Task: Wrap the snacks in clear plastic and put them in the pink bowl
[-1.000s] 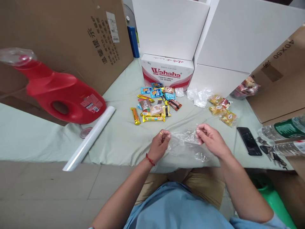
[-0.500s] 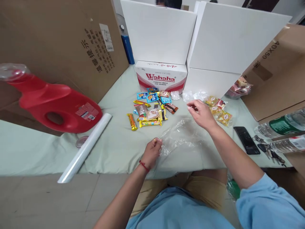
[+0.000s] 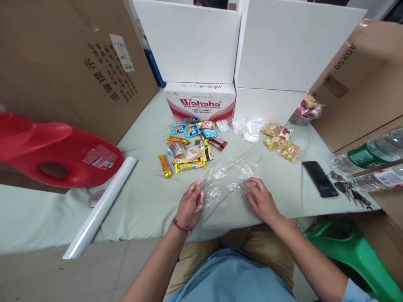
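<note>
A clear plastic bag lies spread on the cloth-covered table between my hands. My left hand, with a red cord at the wrist, is closed on the bag's left edge, and film covers some of its fingertips. At the bag's right edge is my right hand, fingers curved and apart, the tips at or just touching the film. Beyond the bag sits a loose pile of wrapped snacks, with a yellow snack bar at its near side and an orange-yellow one to the left.
Behind the snacks stands a Wahaba-type carton below white panels. Crumpled clear plastic and yellow packets lie to the right, near a phone, keys and bottles. Leftward are a red jug and white roll.
My right hand has come down and nearer to me, from above the table to the bag's right edge. My left hand keeps hold of the bag. The view has shifted somewhat.
</note>
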A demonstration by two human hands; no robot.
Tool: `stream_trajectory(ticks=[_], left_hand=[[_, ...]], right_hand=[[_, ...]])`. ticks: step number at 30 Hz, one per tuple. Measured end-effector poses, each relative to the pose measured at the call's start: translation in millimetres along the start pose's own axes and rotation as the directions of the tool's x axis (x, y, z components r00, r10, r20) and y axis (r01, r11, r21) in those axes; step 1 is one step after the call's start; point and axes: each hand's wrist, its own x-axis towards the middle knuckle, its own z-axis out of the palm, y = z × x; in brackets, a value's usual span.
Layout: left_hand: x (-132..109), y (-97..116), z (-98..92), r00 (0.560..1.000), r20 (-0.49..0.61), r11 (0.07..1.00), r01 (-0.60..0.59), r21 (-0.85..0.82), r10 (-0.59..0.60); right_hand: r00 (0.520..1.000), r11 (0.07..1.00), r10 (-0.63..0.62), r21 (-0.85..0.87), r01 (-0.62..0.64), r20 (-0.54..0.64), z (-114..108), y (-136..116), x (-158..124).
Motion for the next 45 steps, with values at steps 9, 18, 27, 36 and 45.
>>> stream_trajectory(ticks=[9,18,27,36,45], left_hand=[[-5,-8,-11.5,0.917,-0.232,0.830,-0.160,0.535,0.326],[-4,35,-10.4,0.517,0.708,-0.162,-0.742,0.651,0.480],[76,29,41.9,0.660,0.741,-0.017,-0.745,0.666,0.126],[84,-15,41.3,0.719,0.651,-0.108,-0.647,0.755,0.243],[39,-6,20.9,0.522,0.709,-0.204,-0.718,0.665,0.475]], right_hand=[[0.788,0.710,0.611,0.387,-0.589,0.078,5,34,18],[0.849,0.715,0.506,0.477,-0.512,0.152,15,36,22],[0.865,0.777,0.482,0.387,-0.497,0.142,11,40,20],[0.851,0.763,0.506,0.388,-0.517,0.140,-21,39,-37],[0.856,0.855,0.516,0.048,-0.516,0.001,-63,56,-35]])
